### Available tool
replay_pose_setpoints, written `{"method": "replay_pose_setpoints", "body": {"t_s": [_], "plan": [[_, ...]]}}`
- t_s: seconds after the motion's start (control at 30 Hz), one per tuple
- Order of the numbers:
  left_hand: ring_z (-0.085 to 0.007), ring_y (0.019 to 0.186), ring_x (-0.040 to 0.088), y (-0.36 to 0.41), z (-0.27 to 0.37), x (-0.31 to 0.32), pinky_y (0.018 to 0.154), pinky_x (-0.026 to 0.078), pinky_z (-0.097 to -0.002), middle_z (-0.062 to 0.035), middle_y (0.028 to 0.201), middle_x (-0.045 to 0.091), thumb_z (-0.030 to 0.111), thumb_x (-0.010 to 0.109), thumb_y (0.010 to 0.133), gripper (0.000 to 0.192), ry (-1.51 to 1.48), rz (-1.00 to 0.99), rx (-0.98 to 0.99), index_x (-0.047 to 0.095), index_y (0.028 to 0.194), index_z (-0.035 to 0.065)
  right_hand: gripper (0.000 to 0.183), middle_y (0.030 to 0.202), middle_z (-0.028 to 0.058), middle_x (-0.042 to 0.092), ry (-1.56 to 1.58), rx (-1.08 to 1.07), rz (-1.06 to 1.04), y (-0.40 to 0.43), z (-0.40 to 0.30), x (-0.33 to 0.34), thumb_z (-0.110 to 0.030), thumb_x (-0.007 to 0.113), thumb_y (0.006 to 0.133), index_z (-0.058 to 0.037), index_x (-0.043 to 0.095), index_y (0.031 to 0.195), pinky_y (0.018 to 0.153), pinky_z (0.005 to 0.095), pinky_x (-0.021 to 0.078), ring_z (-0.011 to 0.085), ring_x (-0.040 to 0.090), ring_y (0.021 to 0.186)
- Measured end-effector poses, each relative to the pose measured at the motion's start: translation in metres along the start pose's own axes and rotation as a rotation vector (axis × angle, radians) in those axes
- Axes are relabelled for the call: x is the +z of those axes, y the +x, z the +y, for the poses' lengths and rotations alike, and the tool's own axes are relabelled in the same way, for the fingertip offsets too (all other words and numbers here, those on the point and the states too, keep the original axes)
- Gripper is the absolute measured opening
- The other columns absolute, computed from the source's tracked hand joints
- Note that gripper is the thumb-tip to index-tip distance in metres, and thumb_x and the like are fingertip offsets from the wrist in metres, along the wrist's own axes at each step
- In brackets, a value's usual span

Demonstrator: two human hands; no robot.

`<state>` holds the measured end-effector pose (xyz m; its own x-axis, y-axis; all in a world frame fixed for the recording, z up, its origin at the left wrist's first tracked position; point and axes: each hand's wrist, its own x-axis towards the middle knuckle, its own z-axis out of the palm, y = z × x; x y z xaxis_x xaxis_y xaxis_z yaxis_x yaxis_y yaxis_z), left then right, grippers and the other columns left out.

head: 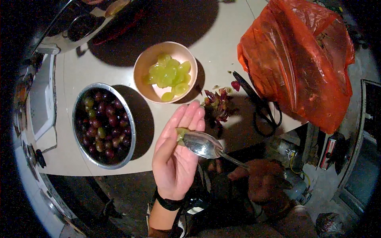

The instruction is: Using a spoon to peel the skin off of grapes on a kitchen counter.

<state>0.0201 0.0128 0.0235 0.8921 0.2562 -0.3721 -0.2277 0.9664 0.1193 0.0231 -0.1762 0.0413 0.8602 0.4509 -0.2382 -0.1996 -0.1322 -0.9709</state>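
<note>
My left hand (pixel 178 154) lies palm up beyond the table's front edge, a black band around its wrist. Between its thumb and fingers is a pale green grape piece (pixel 181 135). My right hand (pixel 262 181), in shadow, grips the handle of a metal spoon (pixel 204 145). The spoon's bowl is over my left palm, its tip against the grape piece. Just past my left fingertips stands a pale pink bowl (pixel 141 80) with peeled green grapes (pixel 169 73). Dark red grape skins (pixel 220 104) are heaped right of those fingertips.
A metal-rimmed bowl (pixel 133 128) of whole purple and green grapes (pixel 102 128) stands at the left of the table (pixel 98 68). Black-handled scissors (pixel 263 113) lie right of the skins, beside a large red plastic bag (pixel 297 68). A whitish tray-like object (pixel 44 101) is at the far left.
</note>
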Motion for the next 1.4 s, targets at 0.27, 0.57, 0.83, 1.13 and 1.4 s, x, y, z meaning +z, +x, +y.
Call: {"method": "replay_pose_setpoints", "body": {"t_s": [0.27,0.57,0.83,1.13,1.4], "plan": [[-0.0337,0.119,0.034,-0.004,0.003,-0.005,0.102,0.026,-0.0394,-0.0273,0.128,0.03,0.007,0.037,0.087,0.042,0.261,0.04,0.079,0.027,0.124,-0.0103,0.069,0.082,0.0175,0.062,0.101,0.327,-0.038,-0.002,-0.025,0.017,-0.061,0.037,0.079,0.0036,0.062,0.084,0.07,0.037,0.0473,0.0272,0.06,0.074],[-0.0306,0.114,0.041,-0.003,-0.001,0.003,0.098,0.031,-0.0382,-0.0251,0.124,0.038,0.009,0.04,0.088,0.038,0.459,0.043,0.142,0.034,0.121,-0.0076,0.063,0.083,0.0186,0.062,0.111,0.131,-0.054,-0.002,0.004,0.01,-0.053,0.033,0.084,0.0027,0.062,0.085,0.069,0.0356,0.0484,0.0278,0.061,0.074],[-0.0293,0.109,0.046,-0.003,0.001,0.0,0.096,0.035,-0.0374,-0.024,0.119,0.043,0.009,0.042,0.088,0.032,0.444,0.115,0.136,0.039,0.116,-0.0059,0.068,0.08,0.0195,0.062,-0.015,0.039,-0.151,0.009,0.008,0.011,-0.053,0.028,0.086,0.006,0.06,0.079,0.064,0.0359,0.0494,0.0277,0.061,0.069],[-0.0291,0.108,0.047,-0.001,0.004,0.0,0.096,0.034,-0.0375,-0.0232,0.117,0.045,0.014,0.04,0.089,0.028,0.294,0.099,0.077,0.043,0.109,-0.0061,0.049,0.077,0.0209,0.06,0.456,-0.113,0.134,0.0,0.044,0.011,-0.044,0.029,0.089,-0.0013,0.052,0.098,0.062,0.0423,0.0496,0.0327,0.06,0.067],[-0.0277,0.109,0.046,-0.001,0.004,0.004,0.097,0.033,-0.0368,-0.0219,0.117,0.046,0.017,0.04,0.089,0.035,0.566,0.083,0.053,0.042,0.114,-0.0087,0.039,0.074,0.0194,0.06,0.518,0.127,0.245,-0.009,0.043,0.004,-0.04,0.035,0.089,-0.0049,0.05,0.097,0.059,0.044,0.0496,0.0324,0.06,0.067]]}}
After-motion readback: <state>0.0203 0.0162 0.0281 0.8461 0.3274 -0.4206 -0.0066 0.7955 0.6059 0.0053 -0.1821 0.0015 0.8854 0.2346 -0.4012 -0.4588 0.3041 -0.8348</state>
